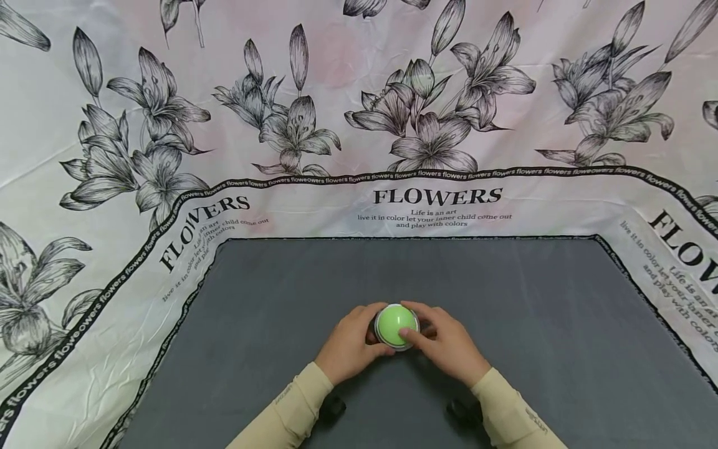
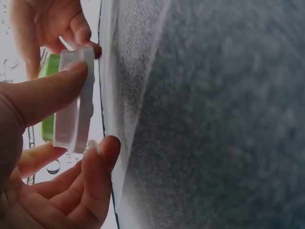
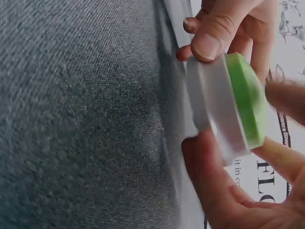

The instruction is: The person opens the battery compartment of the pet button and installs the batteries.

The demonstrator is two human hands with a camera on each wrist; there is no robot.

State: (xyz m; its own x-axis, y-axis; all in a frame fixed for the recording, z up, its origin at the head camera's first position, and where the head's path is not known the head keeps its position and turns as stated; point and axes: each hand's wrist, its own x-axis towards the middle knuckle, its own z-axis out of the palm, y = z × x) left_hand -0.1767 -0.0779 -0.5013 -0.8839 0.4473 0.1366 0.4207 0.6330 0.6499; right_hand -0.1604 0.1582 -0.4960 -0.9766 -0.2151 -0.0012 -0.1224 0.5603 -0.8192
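left sleeve (image 1: 291, 405): beige, long, snug cuff, small dark print | right sleeve (image 1: 510, 411): same beige, small dark print lower right | hands bare

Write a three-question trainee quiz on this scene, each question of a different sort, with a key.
1. True or false: only one hand touches the green-topped round container.
2. Multiple choice: the container is above A) a flowered cloth, B) a dark grey mat, C) a wooden tray.
3. Fill in: the container's rim below the green top is ____.

Key
1. False: the left hand and the right hand both grip it.
2. B.
3. White, as the right wrist view shows.
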